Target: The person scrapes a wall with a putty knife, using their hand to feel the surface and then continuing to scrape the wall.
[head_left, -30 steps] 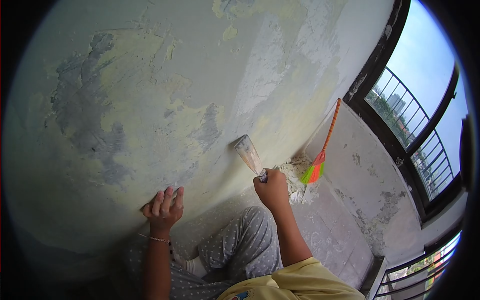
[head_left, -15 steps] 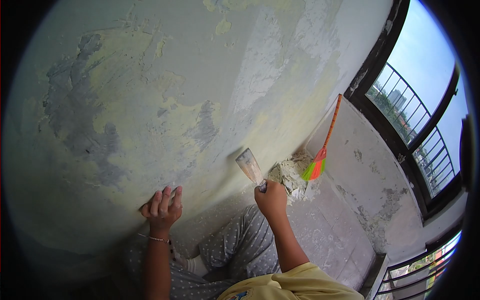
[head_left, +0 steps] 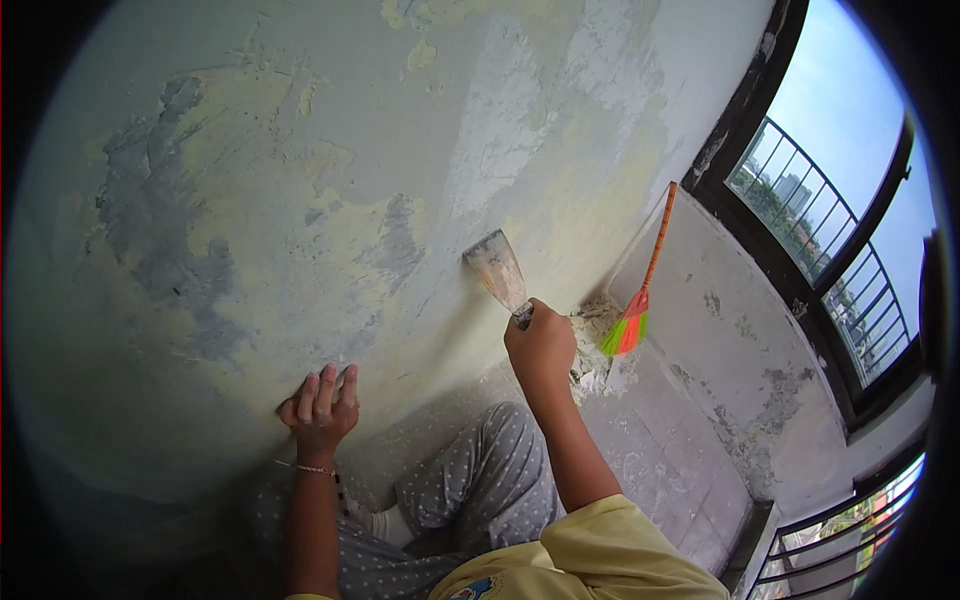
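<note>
My right hand [head_left: 541,345] is closed round the handle of a putty knife [head_left: 498,272]. The blade points up and to the left, its broad edge at or close to the wall [head_left: 330,270]; exact contact is hard to tell. Patches of grey, pale yellow and white mark the wall where its coating is uneven. Lower left, my left hand [head_left: 321,408] rests against the wall with fingers stretched out and nothing held.
A small broom [head_left: 630,325] with an orange handle leans in the corner beside a heap of scraped flakes [head_left: 592,372]. My bent knee [head_left: 505,440] is near the wall. Dusty floor tiles [head_left: 640,450] and a dark-framed window [head_left: 800,250] lie to the right.
My right hand has moved upward with the putty knife, so the blade sits higher on the wall. My left hand stays against the wall, and the view has shifted slightly.
</note>
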### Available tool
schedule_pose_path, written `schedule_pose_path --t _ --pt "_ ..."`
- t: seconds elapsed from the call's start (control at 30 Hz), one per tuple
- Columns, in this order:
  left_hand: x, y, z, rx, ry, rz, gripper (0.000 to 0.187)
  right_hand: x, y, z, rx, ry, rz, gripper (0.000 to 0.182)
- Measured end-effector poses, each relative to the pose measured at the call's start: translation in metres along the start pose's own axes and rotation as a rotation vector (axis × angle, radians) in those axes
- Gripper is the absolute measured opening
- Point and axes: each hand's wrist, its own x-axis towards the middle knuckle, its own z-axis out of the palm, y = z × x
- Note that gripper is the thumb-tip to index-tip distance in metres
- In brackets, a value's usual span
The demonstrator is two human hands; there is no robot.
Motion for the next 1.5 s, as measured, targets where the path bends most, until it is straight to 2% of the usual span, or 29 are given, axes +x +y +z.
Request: schedule_pose_path --t 0.2,0.4,0.43,0.5,0.53,0.6,0.73,0.8,0.83,0.9,1.03,1.1,1.13,1.2,1.23,1.27,1.33,1.4,1.5 --pt "-0.002 -0.001 -0.002 0.000 -0.025 0.023 0.041 -0.037 0.029 -0.011 0.088 -0.150 0.036 0.013" --pt "-0.002 0.002 -0.006 0.025 -0.069 0.025 0.046 -0.109 0.100 0.002 0.168 -0.558 0.205 0.019" --pt "-0.002 0.002 -0.009 0.043 -0.071 0.029 0.046 -0.122 0.116 0.007 0.181 -0.563 0.193 0.019" --pt "0.004 0.003 -0.017 0.010 -0.172 0.043 0.053 -0.139 0.142 0.009 0.384 -0.760 0.206 0.021" --pt "0.011 0.005 -0.023 0.030 -0.174 0.045 0.053 -0.142 0.152 0.006 0.395 -0.766 0.191 0.021" --pt "0.037 0.013 -0.037 -0.020 -0.386 0.070 0.060 -0.147 0.161 -0.012 0.738 -0.920 0.442 0.020" --pt "0.102 0.032 -0.051 -0.014 -0.524 0.102 0.064 -0.146 0.184 -0.031 0.957 -0.910 0.545 0.016" --pt "0.136 0.038 -0.049 -0.061 -0.568 0.172 0.066 -0.140 0.189 -0.049 0.905 -0.792 0.380 0.025" --pt "0.152 0.042 -0.047 -0.051 -0.571 0.168 0.066 -0.141 0.197 -0.048 0.907 -0.800 0.372 0.025" --pt "0.181 0.045 -0.041 0.007 -0.593 0.294 0.067 -0.143 0.212 -0.045 0.658 -0.477 -0.084 0.027" --pt "0.228 0.039 -0.033 0.154 -0.481 0.461 0.069 -0.135 0.207 -0.085 0.740 -0.531 0.041 0.030" --pt "0.249 0.035 -0.033 0.297 -0.420 0.580 0.069 -0.129 0.207 -0.093 0.931 -0.439 0.190 0.028" --pt "0.259 0.031 -0.034 0.308 -0.417 0.584 0.069 -0.125 0.206 -0.099 0.943 -0.437 0.186 0.028" --pt "0.281 0.024 -0.039 0.315 -0.397 0.619 0.070 -0.114 0.202 -0.108 1.160 -0.302 0.259 0.025" --pt "0.293 0.019 -0.041 0.323 -0.394 0.623 0.070 -0.109 0.204 -0.104 1.205 -0.206 0.205 0.019" --pt "0.307 0.014 -0.045 0.325 -0.394 0.620 0.069 -0.104 0.201 -0.107 1.215 -0.202 0.202 0.019" --pt "0.336 0.001 -0.052 0.338 -0.378 0.625 0.069 -0.089 0.191 -0.114 1.305 0.056 0.215 0.016" --pt "0.367 -0.012 -0.061 0.350 -0.303 0.580 0.068 -0.073 0.184 -0.111 1.373 0.125 0.234 0.020" --pt "0.411 -0.031 -0.075 0.369 -0.288 0.522 0.068 -0.038 0.155 -0.122 1.729 0.404 0.110 0.025"
